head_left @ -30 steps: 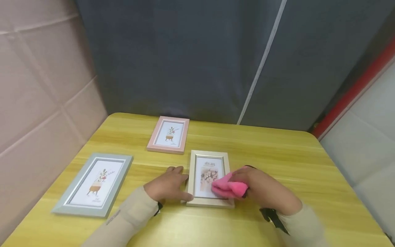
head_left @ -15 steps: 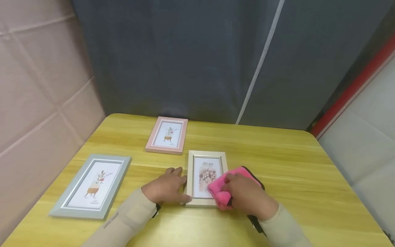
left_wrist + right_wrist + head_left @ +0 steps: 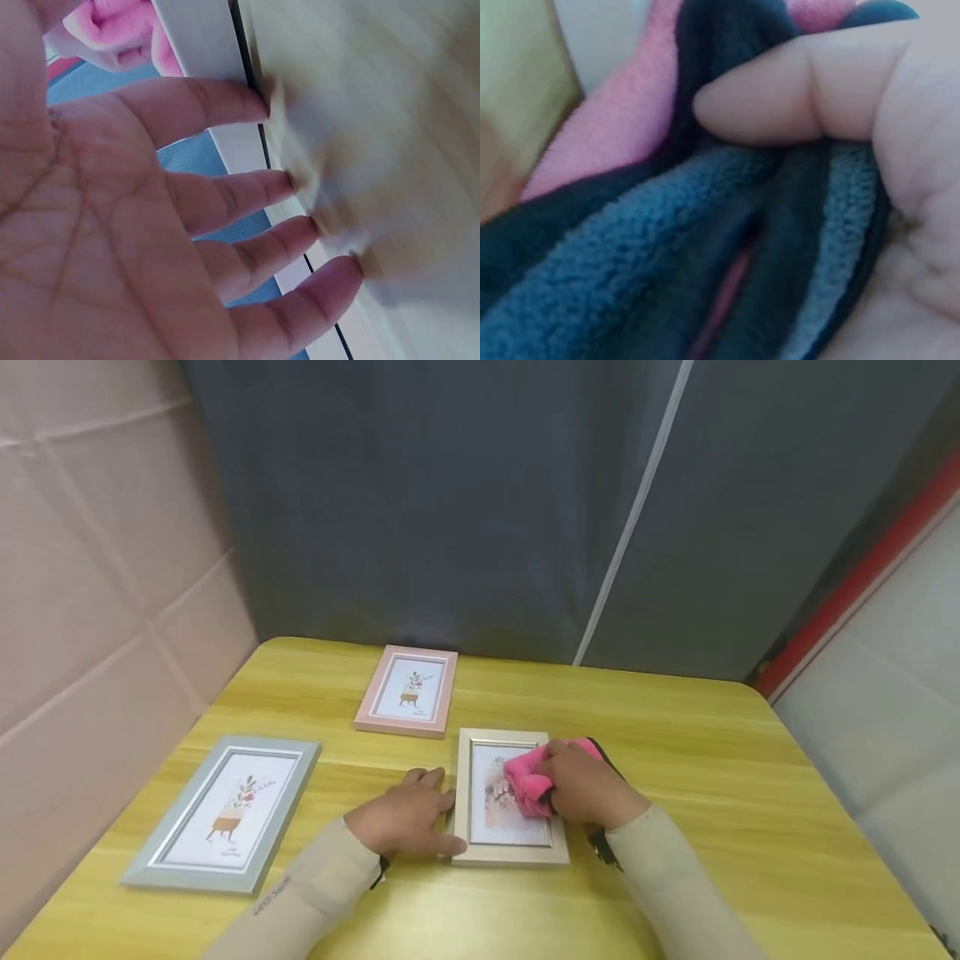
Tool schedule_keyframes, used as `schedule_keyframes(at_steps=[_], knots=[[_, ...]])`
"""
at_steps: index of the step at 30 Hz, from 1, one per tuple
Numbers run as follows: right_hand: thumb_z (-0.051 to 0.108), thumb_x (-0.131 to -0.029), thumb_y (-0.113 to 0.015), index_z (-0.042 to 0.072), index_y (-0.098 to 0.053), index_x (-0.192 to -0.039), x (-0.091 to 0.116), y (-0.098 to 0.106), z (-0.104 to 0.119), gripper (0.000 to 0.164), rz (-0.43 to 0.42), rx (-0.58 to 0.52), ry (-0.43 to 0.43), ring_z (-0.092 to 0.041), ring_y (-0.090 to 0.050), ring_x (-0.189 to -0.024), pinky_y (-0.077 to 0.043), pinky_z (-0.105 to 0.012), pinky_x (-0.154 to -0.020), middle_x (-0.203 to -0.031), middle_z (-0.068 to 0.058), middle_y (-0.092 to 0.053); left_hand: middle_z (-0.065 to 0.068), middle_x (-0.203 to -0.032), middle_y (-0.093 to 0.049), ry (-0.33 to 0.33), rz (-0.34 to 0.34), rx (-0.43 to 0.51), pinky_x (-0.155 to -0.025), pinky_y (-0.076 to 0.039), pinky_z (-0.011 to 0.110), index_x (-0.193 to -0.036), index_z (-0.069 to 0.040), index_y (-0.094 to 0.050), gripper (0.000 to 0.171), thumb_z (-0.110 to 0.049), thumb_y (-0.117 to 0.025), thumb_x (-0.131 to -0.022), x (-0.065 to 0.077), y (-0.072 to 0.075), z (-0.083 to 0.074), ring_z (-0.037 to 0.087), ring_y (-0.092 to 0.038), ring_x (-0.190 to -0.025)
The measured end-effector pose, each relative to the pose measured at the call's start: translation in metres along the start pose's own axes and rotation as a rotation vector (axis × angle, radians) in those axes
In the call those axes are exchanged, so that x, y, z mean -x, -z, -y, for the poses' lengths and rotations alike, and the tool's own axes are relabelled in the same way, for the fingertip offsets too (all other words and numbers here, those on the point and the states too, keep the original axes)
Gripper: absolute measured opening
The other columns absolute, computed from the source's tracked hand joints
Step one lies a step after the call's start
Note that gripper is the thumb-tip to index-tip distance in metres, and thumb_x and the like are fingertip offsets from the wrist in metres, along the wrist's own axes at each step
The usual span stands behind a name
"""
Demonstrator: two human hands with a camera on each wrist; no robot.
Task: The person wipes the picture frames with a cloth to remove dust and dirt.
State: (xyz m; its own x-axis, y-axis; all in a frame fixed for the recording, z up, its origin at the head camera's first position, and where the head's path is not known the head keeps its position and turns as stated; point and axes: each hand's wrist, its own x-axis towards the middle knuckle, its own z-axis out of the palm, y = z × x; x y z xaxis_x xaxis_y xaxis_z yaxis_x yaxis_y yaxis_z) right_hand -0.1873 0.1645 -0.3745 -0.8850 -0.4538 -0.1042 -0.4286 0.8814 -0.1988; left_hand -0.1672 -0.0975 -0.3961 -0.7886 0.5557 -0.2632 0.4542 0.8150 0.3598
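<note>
A cream picture frame (image 3: pixel 510 856) with a blossom print lies flat on the table in the head view. My right hand (image 3: pixel 588 785) grips a bunched pink cloth (image 3: pixel 525 781) and rests it on the right part of the frame's front, hiding some of the print. In the right wrist view the thumb presses on the cloth's dark-edged folds (image 3: pixel 607 232). At the frame's left side is my left hand (image 3: pixel 408 814), thumb touching the lower left corner. In the left wrist view its fingers (image 3: pixel 225 199) reach out along the frame's edge, fairly straight, with tips at the table.
Behind and to the left lies a pink picture frame (image 3: pixel 401 727). A larger grey-blue picture frame (image 3: pixel 288 814) is at the left of the yellow wood-grain table (image 3: pixel 675 718). A dark curtain (image 3: pixel 420 510) hangs along the back edge.
My right hand has moved the cloth left, then up from the frame's lower right toward its upper right. The left hand stays at the frame's left side.
</note>
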Motion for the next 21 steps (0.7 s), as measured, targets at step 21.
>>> schedule_keyframes(at_steps=[21], knots=[[0.001,-0.078,-0.076,0.022,-0.073,-0.085,0.056,0.002,0.013,0.022,-0.089,0.001,0.219,-0.015,-0.062,-0.094,-0.052,-0.038,-0.090,-0.096,0.007,-0.066,0.025,-0.156,-0.030,0.044,-0.013,0.087,-0.114,-0.023,0.059,-0.142,-0.002,-0.052,0.082,-0.054,-0.073,-0.083,0.005,0.002,-0.002,0.047,-0.023,-0.143]])
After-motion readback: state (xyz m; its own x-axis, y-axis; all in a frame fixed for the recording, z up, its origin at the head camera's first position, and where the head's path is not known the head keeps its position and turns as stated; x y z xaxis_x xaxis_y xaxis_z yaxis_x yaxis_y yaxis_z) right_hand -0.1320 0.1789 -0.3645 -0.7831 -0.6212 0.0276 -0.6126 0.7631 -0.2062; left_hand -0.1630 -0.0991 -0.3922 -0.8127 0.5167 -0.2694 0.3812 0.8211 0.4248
